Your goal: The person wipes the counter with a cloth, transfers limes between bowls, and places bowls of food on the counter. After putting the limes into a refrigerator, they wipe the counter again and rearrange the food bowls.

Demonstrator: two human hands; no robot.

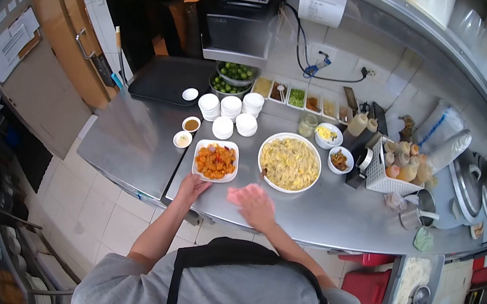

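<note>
My left hand [191, 188] is at the near edge of a white square bowl [195, 171], its fingers gripping the rim. Orange-red sauced pieces [215, 160] fill that bowl. On the steel counter, just right of it, my right hand [259, 210] presses down on a pink cloth [237, 195], slightly blurred. Beyond the cloth stands a large round white bowl [316, 178] full of fried rice with egg [290, 162]. Two small sauce cups, one of brown sauce [191, 124] and one of pale sauce [182, 139], sit left of the square bowl.
Stacked white small bowls [230, 106], green limes [234, 72] and a row of toppings [296, 97] line the back. Right of the rice are two small food bowls [340, 160] and a bottle basket [391, 184]. A black tray [163, 78] lies left; a shelf [457, 45] overhangs the right.
</note>
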